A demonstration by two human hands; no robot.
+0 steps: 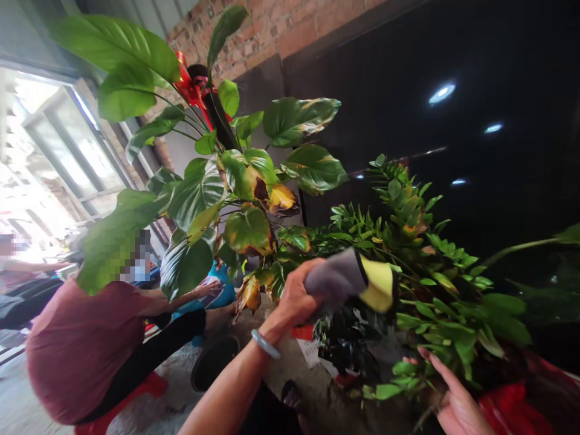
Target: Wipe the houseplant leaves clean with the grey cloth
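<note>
My left hand (299, 296), with a pale bangle on its wrist, is closed around a grey and yellow cloth (338, 278). The cloth hangs in front of a bushy plant with small glossy leaves (408, 226) and looks blurred at its near end. Low on the right, my right hand (455, 396) reaches in among the lower leaves (408, 374) of this plant. Its index finger is stretched out and apart from the palm, and the fingertips are close to the leaves. The rest of its fingers are partly hidden.
A tall plant with large leaves (197, 187), some yellow and brown, stands left of centre, a red ribbon (188, 84) at its top. A person in a reddish shirt (90, 344) sits on a red stool (149, 386). A black bucket (215, 362) stands nearby. Behind rises a dark glossy panel (512, 181).
</note>
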